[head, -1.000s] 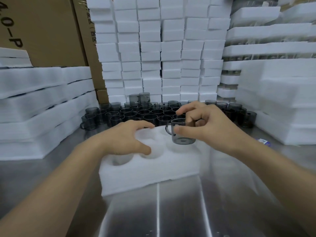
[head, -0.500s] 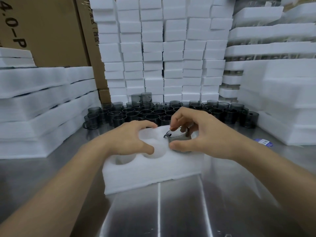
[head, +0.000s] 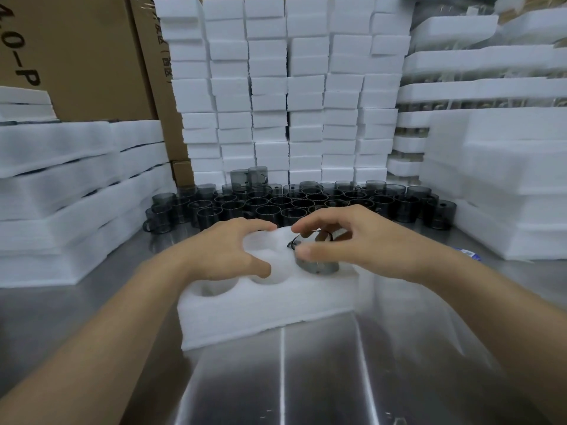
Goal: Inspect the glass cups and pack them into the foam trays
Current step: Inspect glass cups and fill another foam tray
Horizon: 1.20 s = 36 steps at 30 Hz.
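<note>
Cup (head: 316,265) now lower in tray (head: 264,314) — right hand (head: 356,240) pinching its half-hidden rim, left hand (head: 227,250) spread on foam.

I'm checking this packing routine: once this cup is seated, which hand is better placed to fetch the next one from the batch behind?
The right hand, probably. It grips the cup sitting in the tray pocket, and frees up on release. The left hand rests on the tray, steadying it.
</note>
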Motion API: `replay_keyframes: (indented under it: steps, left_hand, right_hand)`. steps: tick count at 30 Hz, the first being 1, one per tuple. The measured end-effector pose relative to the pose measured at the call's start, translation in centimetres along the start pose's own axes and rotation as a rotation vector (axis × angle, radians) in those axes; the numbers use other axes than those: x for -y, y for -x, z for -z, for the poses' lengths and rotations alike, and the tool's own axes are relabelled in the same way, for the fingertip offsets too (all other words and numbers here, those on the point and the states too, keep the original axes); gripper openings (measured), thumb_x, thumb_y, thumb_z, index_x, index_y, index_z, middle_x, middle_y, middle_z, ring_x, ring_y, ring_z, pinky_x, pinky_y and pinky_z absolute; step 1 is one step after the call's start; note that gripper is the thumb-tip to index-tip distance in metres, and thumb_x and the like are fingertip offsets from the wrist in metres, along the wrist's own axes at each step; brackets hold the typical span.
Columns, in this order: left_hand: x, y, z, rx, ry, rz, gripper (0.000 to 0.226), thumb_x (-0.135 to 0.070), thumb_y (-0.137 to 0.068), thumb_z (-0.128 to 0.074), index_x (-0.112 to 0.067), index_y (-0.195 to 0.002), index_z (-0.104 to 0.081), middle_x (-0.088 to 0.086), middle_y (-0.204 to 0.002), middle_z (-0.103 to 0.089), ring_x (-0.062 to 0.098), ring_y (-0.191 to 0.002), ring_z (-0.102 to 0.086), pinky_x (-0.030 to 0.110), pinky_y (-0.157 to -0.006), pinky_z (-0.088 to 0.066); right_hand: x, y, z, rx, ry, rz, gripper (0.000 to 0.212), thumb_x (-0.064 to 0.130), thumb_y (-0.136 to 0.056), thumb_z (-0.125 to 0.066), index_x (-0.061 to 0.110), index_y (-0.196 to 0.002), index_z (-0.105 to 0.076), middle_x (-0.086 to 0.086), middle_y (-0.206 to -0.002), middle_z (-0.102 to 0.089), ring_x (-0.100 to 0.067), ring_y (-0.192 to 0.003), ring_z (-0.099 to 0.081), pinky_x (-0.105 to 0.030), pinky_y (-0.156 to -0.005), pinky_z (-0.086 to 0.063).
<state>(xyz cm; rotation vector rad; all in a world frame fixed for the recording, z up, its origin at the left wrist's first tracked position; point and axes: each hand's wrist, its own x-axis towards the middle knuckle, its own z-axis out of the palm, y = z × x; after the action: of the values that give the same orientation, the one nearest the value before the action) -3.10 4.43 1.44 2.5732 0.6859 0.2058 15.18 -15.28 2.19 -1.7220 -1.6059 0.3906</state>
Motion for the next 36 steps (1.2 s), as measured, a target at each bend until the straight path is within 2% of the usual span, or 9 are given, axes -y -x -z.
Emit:
replay_keyframes:
  steps: [5, 12, 16, 19, 21, 24, 27, 32, 36]
  left_hand:
    - [0.0, 0.1, -0.1, 0.004, -0.001, 0.021, 0.098, -0.056, -0.060, -0.074, -0.057, -0.153, -0.042, -0.018, -0.164, -0.038, 0.013, -0.151, -0.037, 0.047, -0.123, -0.036]
    - [0.1, 0.0, -0.1, 0.012, -0.005, 0.017, 0.108, -0.068, -0.048, -0.067, -0.060, -0.153, -0.041, -0.018, -0.164, -0.038, 0.014, -0.150, -0.038, 0.046, -0.122, -0.037]
    - [0.1, 0.0, -0.1, 0.010, -0.003, 0.017, 0.108, -0.068, -0.048, -0.066, -0.059, -0.153, -0.042, -0.018, -0.163, -0.039, 0.014, -0.149, -0.039, 0.046, -0.122, -0.037]
    - [0.1, 0.0, -0.2, 0.007, -0.006, 0.020, 0.104, -0.063, -0.053, -0.070, -0.058, -0.153, -0.042, -0.017, -0.162, -0.040, 0.014, -0.149, -0.039, 0.045, -0.122, -0.037]
    - [0.0, 0.0, -0.2, 0.009, -0.007, 0.023, 0.102, -0.063, -0.055, -0.070, -0.059, -0.153, -0.042, -0.018, -0.162, -0.039, 0.013, -0.150, -0.038, 0.045, -0.123, -0.036]
    - [0.0, -0.1, -0.1, 0.009, -0.012, 0.028, 0.107, -0.068, -0.049, -0.066, -0.061, -0.152, -0.041, -0.017, -0.164, -0.037, 0.014, -0.152, -0.036, 0.047, -0.124, -0.035]
    - [0.1, 0.0, -0.2, 0.013, -0.011, 0.029, 0.107, -0.071, -0.047, -0.064, -0.063, -0.151, -0.040, -0.015, -0.166, -0.035, 0.016, -0.153, -0.035, 0.048, -0.124, -0.035]
    - [-0.2, 0.2, -0.2, -0.005, -0.017, 0.019, 0.105, -0.070, -0.047, -0.063, -0.063, -0.150, -0.041, -0.017, -0.163, -0.038, 0.015, -0.151, -0.037, 0.049, -0.123, -0.036]
    - [-0.5, 0.5, -0.2, -0.006, -0.014, 0.016, 0.102, -0.069, -0.049, -0.062, -0.063, -0.149, -0.042, -0.020, -0.161, -0.040, 0.015, -0.149, -0.039, 0.049, -0.122, -0.037]
  right_hand:
    - [0.0, -0.1, 0.9, -0.015, -0.098, -0.057, 0.044, 0.063, -0.070, -0.085, 0.043, -0.109, -0.081, 0.002, -0.093, -0.073, -0.002, -0.082, -0.060, -0.027, -0.085, -0.046]
    - [-0.7, 0.1, 1.1, 0.014, -0.254, -0.107, 0.045, 0.048, -0.069, -0.087, 0.030, -0.111, -0.083, 0.012, -0.089, -0.077, 0.003, -0.087, -0.068, -0.009, -0.082, -0.049]
    - [-0.7, 0.0, 0.7, 0.054, -0.107, -0.080, 0.045, 0.042, -0.065, -0.093, 0.029, -0.107, -0.082, 0.008, -0.095, -0.072, 0.000, -0.088, -0.063, -0.009, -0.078, -0.046]
    - [-0.6, 0.2, 0.6, 0.030, -0.025, -0.104, 0.043, 0.054, -0.063, -0.090, 0.039, -0.102, -0.083, 0.002, -0.110, -0.070, -0.002, -0.094, -0.064, -0.012, -0.083, -0.047]
    - [-0.6, 0.2, 0.7, 0.034, 0.011, -0.111, 0.041, 0.058, -0.063, -0.089, 0.044, -0.101, -0.083, 0.008, -0.113, -0.067, 0.000, -0.100, -0.062, -0.018, -0.090, -0.047]
    - [-0.8, 0.1, 0.9, 0.058, 0.058, -0.089, 0.040, 0.063, -0.066, -0.085, 0.049, -0.104, -0.082, 0.019, -0.111, -0.063, 0.003, -0.103, -0.059, -0.018, -0.088, -0.043]
    - [-1.1, 0.2, 0.9, 0.045, 0.051, -0.077, 0.037, 0.061, -0.071, -0.084, 0.049, -0.106, -0.082, 0.014, -0.114, -0.064, -0.002, -0.106, -0.059, -0.021, -0.094, -0.045]
    - [-1.7, 0.0, 0.9, 0.033, 0.074, -0.058, 0.038, 0.068, -0.068, -0.083, 0.053, -0.103, -0.080, 0.014, -0.116, -0.061, 0.001, -0.107, -0.059, -0.013, -0.086, -0.040]
    - [-3.6, -0.2, 0.1, -0.139, -0.028, -0.022, 0.019, 0.059, -0.091, -0.073, 0.045, -0.101, -0.081, 0.017, -0.104, -0.072, 0.000, -0.091, -0.065, -0.017, -0.079, -0.046]
